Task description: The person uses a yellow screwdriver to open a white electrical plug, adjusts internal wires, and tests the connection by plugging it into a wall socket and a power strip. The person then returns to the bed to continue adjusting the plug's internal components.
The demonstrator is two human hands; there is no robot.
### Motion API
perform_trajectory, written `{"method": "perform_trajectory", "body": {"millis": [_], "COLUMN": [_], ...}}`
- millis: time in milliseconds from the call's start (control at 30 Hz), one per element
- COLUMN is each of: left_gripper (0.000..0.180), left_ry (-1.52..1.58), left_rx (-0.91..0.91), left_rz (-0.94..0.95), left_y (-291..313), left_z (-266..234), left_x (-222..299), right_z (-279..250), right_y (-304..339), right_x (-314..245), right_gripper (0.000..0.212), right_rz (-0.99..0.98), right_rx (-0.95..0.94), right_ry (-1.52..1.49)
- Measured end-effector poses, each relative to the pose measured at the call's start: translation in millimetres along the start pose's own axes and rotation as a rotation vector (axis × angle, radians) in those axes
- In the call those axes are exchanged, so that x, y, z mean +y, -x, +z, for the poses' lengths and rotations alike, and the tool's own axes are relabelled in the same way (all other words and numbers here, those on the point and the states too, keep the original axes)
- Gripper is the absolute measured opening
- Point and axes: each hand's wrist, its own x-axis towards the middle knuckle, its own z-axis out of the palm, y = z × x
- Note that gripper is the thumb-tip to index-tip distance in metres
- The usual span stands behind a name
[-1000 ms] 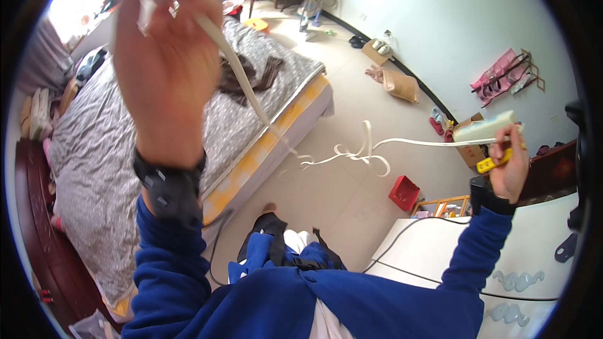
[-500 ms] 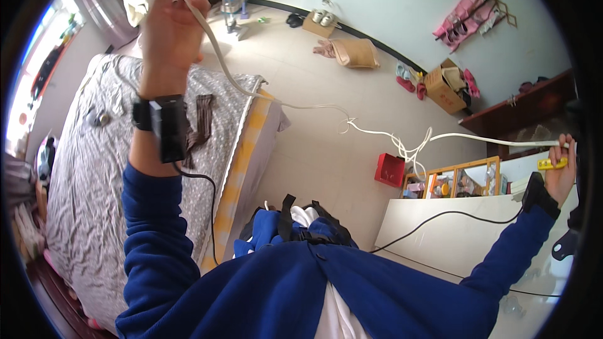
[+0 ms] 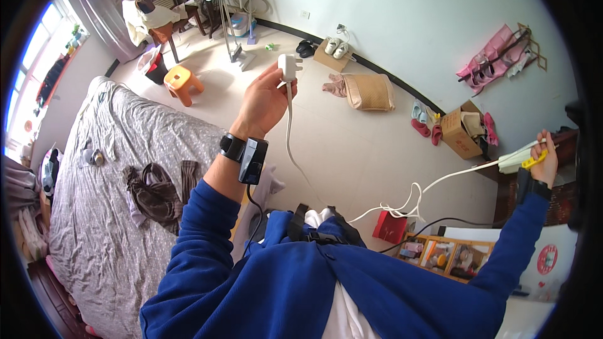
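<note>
Raised in front of me, my left hand [image 3: 265, 102] grips a white plug [image 3: 288, 67] with its prongs pointing right. A white cable [image 3: 289, 135] hangs from the plug toward my waist, where my clothing hides part of it. My right hand [image 3: 545, 160], far out to the right, is closed around the white cable's other stretch. A small yellow object [image 3: 534, 159] is also in its fingers; its kind is unclear. Just left of that hand is a pale, ridged block [image 3: 514, 161]; whether it is held cannot be told. Loose loops of cable [image 3: 411, 204] sag between my hands.
At left stands a bed [image 3: 107, 226] with dark clothing [image 3: 154, 198] on it. An orange stool [image 3: 182, 83] and a mop [image 3: 235, 50] stand beyond. A cushion [image 3: 370, 92], slippers [image 3: 422, 127] and a cardboard box [image 3: 460, 133] line the wall. A red box [image 3: 388, 227] sits near the cable loops.
My left hand has come down and to the right with the plug, which now shows plainly. My right hand has shifted slightly left, and the cable between them hangs slacker. The view has turned.
</note>
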Motion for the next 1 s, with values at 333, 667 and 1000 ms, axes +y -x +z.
{"method": "perform_trajectory", "body": {"millis": [333,667,1000], "left_gripper": [0.041,0.033,0.030], "left_ry": [-0.290,-0.210,-0.151], "left_rx": [0.095,0.223,0.337], "left_rz": [0.021,0.063,0.088], "left_y": [-244,-523,-766], "left_z": [-41,-104,-185], "left_x": [-16,46,37], "right_z": [203,418,482], "right_y": [-302,-505,-731], "right_x": [47,91,317], "right_gripper": [0.020,0.028,0.026], "right_rz": [-0.042,-0.175,0.008], "right_rx": [-0.208,-0.351,-0.409], "right_ry": [0.155,0.372,0.285]}}
